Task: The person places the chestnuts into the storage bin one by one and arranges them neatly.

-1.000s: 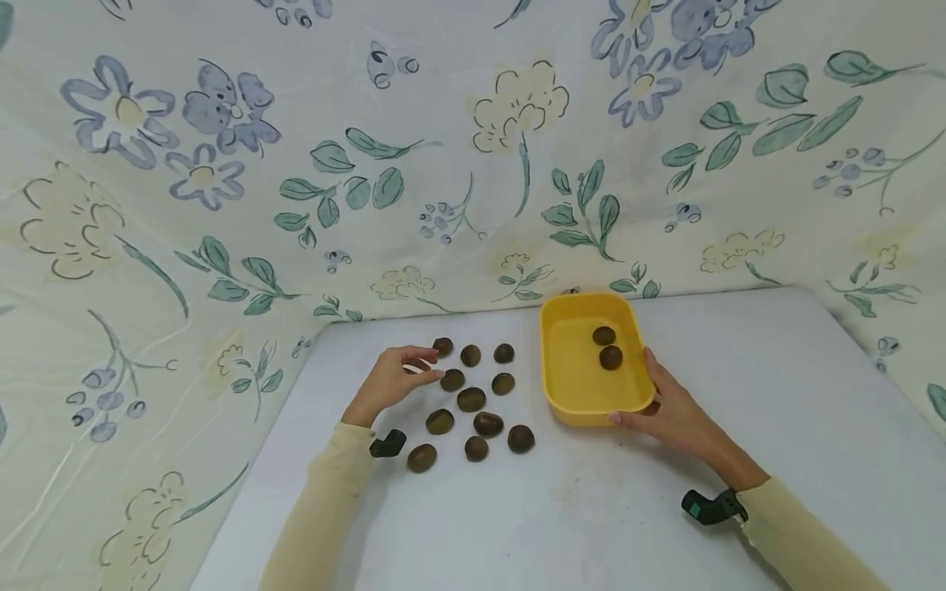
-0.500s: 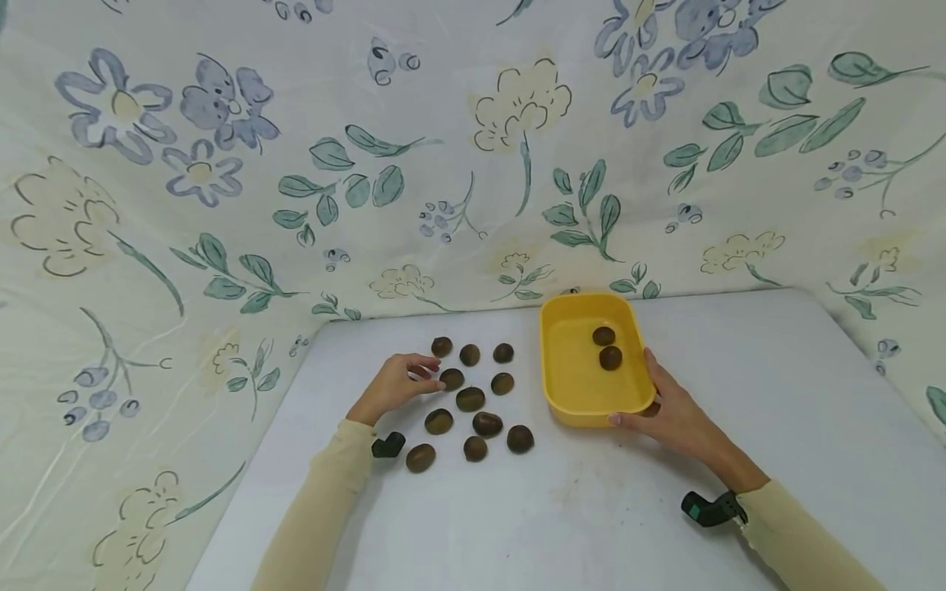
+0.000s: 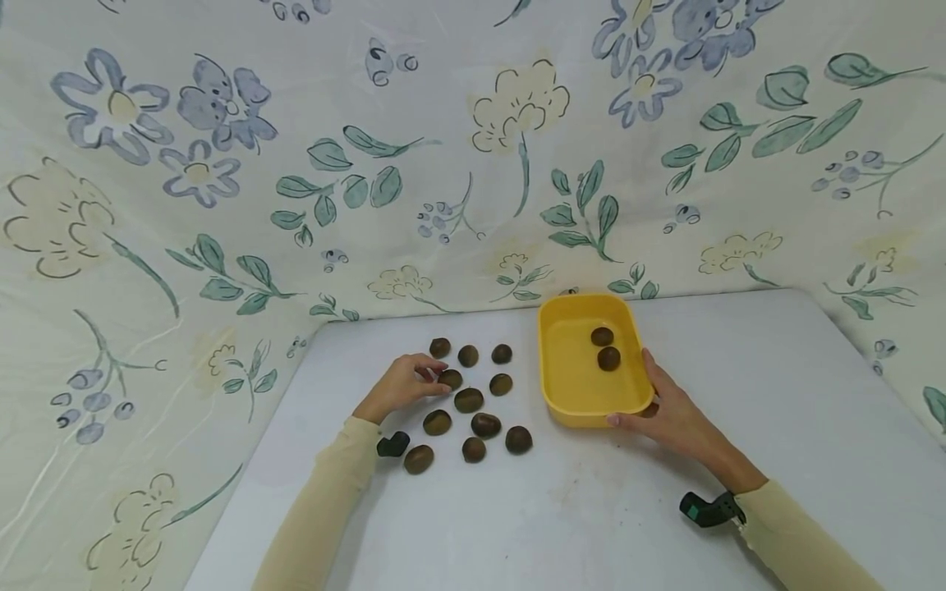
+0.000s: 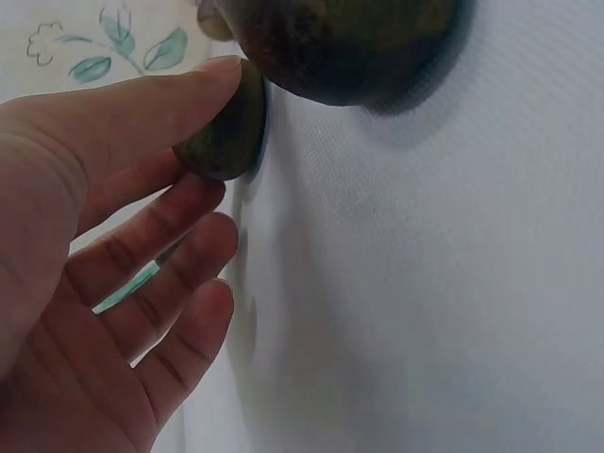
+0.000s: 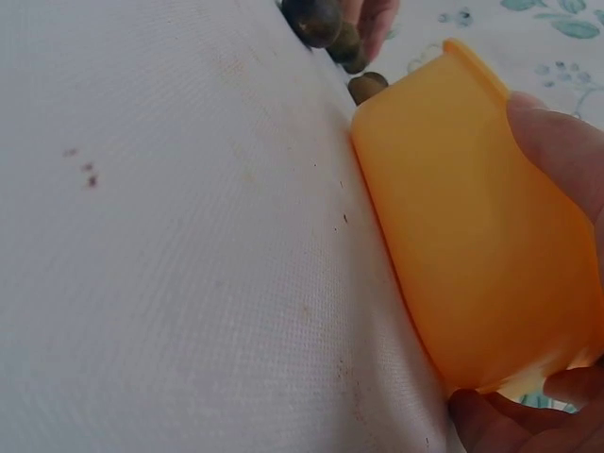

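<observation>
My left hand [image 3: 405, 384] pinches a brown chestnut [image 3: 450, 379] between thumb and fingers, at the left side of the group on the table. In the left wrist view the thumb lies over this chestnut [image 4: 226, 137], with the other fingers spread below. Several more chestnuts, such as a large one [image 3: 469, 400], lie loosely spread around it. My right hand [image 3: 680, 419] grips the near right corner of a yellow plastic tub [image 3: 556, 414], thumb at the front and fingers along the side. Two chestnuts [image 3: 609, 359] sit inside the tub.
A white cloth covers the table [image 3: 591, 525]. Behind and to the left hangs a floral curtain [image 3: 443, 164], meeting the table's back edge close behind the tub. A dark wrist camera [image 3: 709, 509] is strapped to the right wrist.
My left hand has moved slightly right, and its thumb and fingers have closed round one chestnut. The right hand and the tub have stayed in place.
</observation>
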Action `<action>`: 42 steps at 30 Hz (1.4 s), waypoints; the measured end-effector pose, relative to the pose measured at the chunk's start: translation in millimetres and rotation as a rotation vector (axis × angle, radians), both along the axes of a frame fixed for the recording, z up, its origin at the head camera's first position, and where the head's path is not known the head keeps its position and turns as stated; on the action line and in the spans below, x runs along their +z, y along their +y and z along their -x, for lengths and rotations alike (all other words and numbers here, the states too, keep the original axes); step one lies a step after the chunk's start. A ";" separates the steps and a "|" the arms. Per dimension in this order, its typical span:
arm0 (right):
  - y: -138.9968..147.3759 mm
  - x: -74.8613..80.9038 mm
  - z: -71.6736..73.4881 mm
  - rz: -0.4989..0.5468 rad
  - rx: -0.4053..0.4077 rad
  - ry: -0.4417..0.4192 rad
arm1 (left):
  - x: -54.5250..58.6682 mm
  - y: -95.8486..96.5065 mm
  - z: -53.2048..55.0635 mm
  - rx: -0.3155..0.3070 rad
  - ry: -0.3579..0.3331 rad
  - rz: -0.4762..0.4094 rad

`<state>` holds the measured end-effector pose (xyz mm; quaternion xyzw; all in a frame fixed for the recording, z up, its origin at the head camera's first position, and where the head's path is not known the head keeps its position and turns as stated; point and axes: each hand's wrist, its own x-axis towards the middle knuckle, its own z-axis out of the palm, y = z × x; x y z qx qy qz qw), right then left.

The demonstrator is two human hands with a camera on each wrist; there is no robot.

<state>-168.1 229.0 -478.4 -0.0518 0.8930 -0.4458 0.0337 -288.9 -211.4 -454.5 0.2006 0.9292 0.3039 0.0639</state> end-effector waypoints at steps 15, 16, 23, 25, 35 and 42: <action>-0.2 -2.0 -1.1 0.013 0.012 0.004 | -7.1 1.0 -0.6 0.014 0.001 -0.006; -0.2 -2.2 -1.1 0.015 0.013 0.003 | -7.3 0.9 -0.8 0.014 0.002 -0.011; -0.4 -1.4 -1.2 0.007 0.009 0.000 | -3.8 2.1 -2.3 0.010 0.012 -0.092; -0.1 -1.3 -0.9 0.005 0.007 -0.002 | -1.8 2.8 -2.5 0.004 0.017 -0.107; 0.2 -2.6 -0.7 0.007 0.009 0.002 | 13.5 9.9 -4.0 0.000 0.031 -0.131; -0.2 -0.9 -1.1 0.013 0.011 0.010 | 27.4 25.2 -9.1 -0.039 0.069 -0.158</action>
